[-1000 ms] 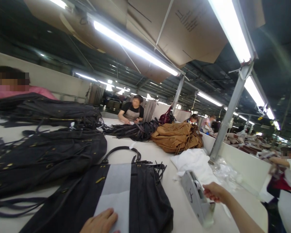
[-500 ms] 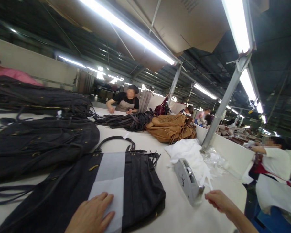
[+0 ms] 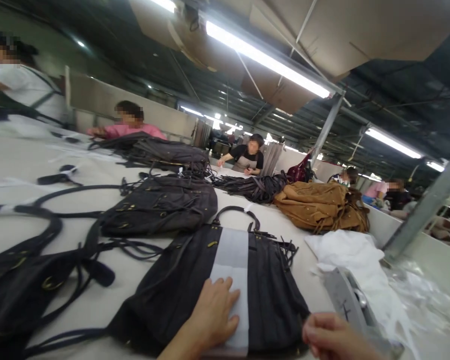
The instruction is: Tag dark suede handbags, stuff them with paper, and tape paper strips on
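Below the left hand [image 3: 215, 312] and right hand [image 3: 332, 335]: white table [image 3: 80, 232]. Flat on it, directly under the left hand: black bag [image 3: 183, 275]. Judged soft, floppy and fairly light, hard to break. Well beyond the right hand: slumped brown bag [image 3: 318, 205]. Between that and the right hand: crumpled white cloth [image 3: 352, 250], possibly thin packing sheet; impossible to tell. Down the front of the black bag, under the left palm: pale paper strip [image 3: 230, 255]. Probably light and easily creased; best held by flat pressure. Just behind the right hand, partly hidden by it: grey tape dispenser [image 3: 341, 295], likely stiff and weighty. Beyond the left hand: handle [image 3: 230, 208], best place for lifting the black bag. Left hand: palm down, fingers slightly spread, gripping nothing. Right hand: fingers curled narrow, near the closest bag corner; contact and any small held item impossible to tell.
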The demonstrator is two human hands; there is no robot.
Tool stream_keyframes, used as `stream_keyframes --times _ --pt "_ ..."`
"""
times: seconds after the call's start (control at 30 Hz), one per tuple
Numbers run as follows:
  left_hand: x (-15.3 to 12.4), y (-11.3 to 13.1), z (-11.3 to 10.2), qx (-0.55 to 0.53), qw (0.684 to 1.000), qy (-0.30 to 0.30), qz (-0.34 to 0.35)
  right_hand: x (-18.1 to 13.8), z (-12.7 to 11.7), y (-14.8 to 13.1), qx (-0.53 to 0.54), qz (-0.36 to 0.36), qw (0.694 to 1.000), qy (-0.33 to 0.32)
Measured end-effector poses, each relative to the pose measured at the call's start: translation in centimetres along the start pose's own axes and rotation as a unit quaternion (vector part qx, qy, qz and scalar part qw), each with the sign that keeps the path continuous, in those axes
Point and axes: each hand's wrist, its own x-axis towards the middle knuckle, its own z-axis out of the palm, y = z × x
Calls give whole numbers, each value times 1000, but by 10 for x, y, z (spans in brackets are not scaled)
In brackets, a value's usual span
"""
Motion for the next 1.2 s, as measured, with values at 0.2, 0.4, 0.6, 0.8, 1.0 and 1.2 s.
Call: stream_keyframes --times 0.2,0.4,0.6,0.8,1.0,1.2 --pt "-5 -5 8 -38 999 5 25 109 74 -60 79 -51 995 32" --pt "-5 -5 17 -41 999 5 29 190 72 -40 -21 -58 989 135" --pt "1 0 13 -20 997 9 79 208 67 -19 -77 -109 979 152" --pt "7 -11 28 -45 992 25 112 215 65 -12 -105 -136 973 155" --pt "10 -8 22 -59 991 43 112 216 63 -9 -124 -136 970 162" --pt "9 -5 11 -62 992 22 108 211 67 -12 -196 -206 937 201"
